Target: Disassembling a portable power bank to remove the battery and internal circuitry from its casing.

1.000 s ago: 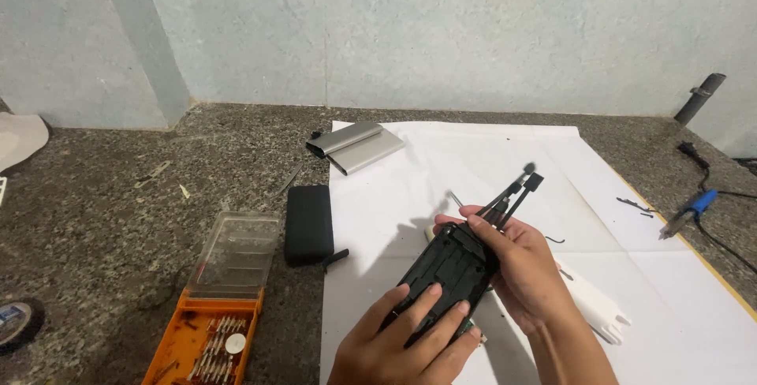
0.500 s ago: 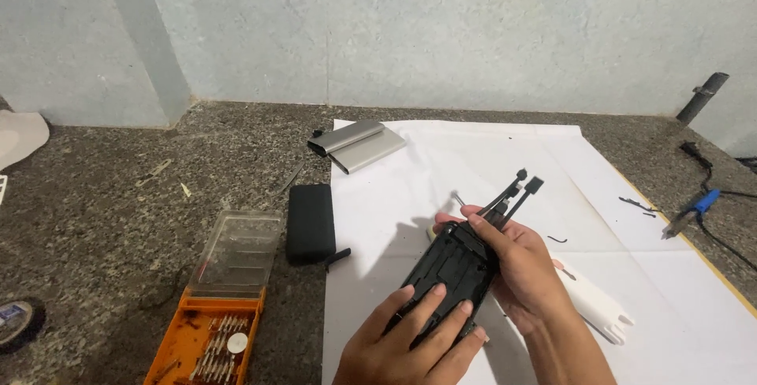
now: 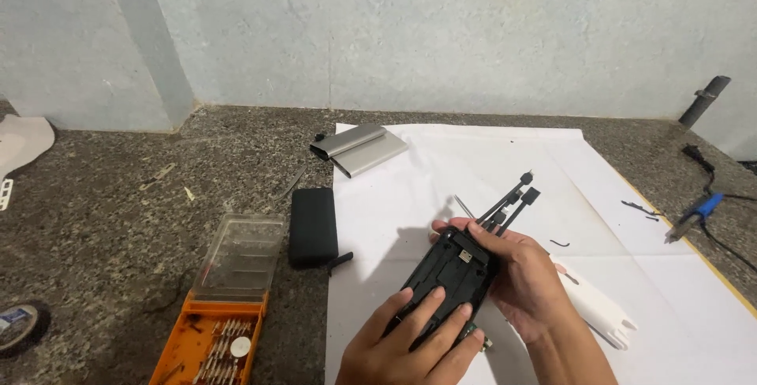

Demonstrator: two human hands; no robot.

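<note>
Hands gripping black device (image 3: 451, 274) over white paper sheet (image 3: 615, 196) — left hand (image 3: 410, 345) clasping near end, right hand (image 3: 524, 278) wrapping far end. Long axis running diagonally, cables (image 3: 512, 196) trailing away up-right — right hand sitting nearer them.

My speckled stone countertop (image 3: 118, 219): big white paper sheet (image 3: 473, 164), orange bit case (image 3: 213, 338) with clear lid, black box (image 3: 312, 227) beside it, tape roll (image 3: 17, 323) at left edge, blue-handled tool (image 3: 694, 215) far right.

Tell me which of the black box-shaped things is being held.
The open black casing with thin cables, held by both hands. The other, a closed black block, lies untouched beside the clear lid.
</note>
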